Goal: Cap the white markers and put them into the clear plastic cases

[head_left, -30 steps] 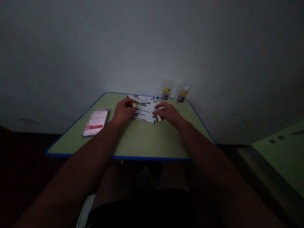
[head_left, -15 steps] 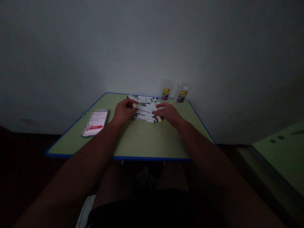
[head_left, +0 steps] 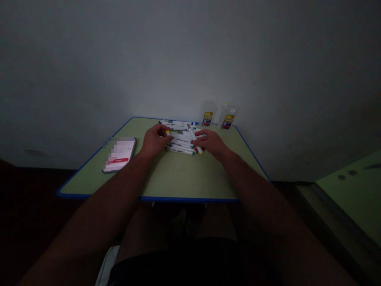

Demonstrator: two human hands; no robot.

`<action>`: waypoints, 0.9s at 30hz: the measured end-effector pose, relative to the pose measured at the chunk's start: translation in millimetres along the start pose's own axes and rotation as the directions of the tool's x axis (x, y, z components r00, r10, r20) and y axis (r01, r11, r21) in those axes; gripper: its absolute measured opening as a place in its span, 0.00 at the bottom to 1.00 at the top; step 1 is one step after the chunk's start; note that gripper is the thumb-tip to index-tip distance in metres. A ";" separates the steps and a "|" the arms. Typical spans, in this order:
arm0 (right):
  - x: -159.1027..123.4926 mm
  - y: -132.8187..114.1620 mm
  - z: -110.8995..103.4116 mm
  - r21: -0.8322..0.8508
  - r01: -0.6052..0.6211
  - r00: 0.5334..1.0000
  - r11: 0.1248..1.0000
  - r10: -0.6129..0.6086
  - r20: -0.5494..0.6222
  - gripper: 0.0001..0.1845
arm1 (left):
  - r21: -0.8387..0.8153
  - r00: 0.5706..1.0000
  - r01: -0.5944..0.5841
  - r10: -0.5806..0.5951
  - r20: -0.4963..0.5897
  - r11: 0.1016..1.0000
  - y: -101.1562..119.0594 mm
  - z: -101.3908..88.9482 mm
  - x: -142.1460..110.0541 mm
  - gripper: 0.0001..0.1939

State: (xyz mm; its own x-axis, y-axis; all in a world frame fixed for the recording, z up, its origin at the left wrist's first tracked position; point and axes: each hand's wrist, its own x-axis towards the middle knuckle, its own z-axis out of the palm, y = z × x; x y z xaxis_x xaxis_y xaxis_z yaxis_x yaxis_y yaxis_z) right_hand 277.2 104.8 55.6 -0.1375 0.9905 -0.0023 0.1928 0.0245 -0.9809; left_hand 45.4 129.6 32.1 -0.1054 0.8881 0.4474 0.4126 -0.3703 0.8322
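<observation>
My left hand [head_left: 154, 140] is closed at the left side of a group of white markers. Between its thumb and fingers is a short white piece with a yellow end, which looks like a marker cap [head_left: 168, 132]. My right hand [head_left: 210, 142] pinches a white marker [head_left: 195, 140] with a yellow lower end. That marker slants over the right side of the group, and its upper end looks grey. Below and between both hands, several white markers [head_left: 181, 149] lie side by side on the table, some with green ends. More markers [head_left: 178, 123] lie behind them, partly overlapping.
Two clear plastic cases [head_left: 207, 118] with yellow and dark labels stand at the table's back right, near the wall. A phone [head_left: 120, 155] with its screen lit lies on the left. The pale green table [head_left: 187, 178] has a blue edge.
The marker in my right hand has shifted very slightly, and its upper end sits a little lower. My left hand looks the same.
</observation>
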 end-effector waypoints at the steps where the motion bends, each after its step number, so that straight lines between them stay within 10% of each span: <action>1: 0.3 0.3 -0.1 0.001 0.001 1.000 1.000 -0.001 0.001 0.14 | 0.006 1.000 0.001 0.000 -0.003 1.000 -0.4 0.0 0.1 0.13; 27: 0.9 1.0 -0.4 0.021 -0.004 1.000 1.000 0.003 0.012 0.15 | 0.063 0.996 0.078 -0.074 -0.056 0.995 5.9 1.4 -2.7 0.16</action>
State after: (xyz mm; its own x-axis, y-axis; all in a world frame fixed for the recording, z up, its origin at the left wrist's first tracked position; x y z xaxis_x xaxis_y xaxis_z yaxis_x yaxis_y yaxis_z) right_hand 277.6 105.8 54.7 -0.1485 0.9889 -0.0078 0.1726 0.0181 -0.9848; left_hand 49.4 125.3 35.3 -0.1867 0.8963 0.4021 0.4590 -0.2823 0.8424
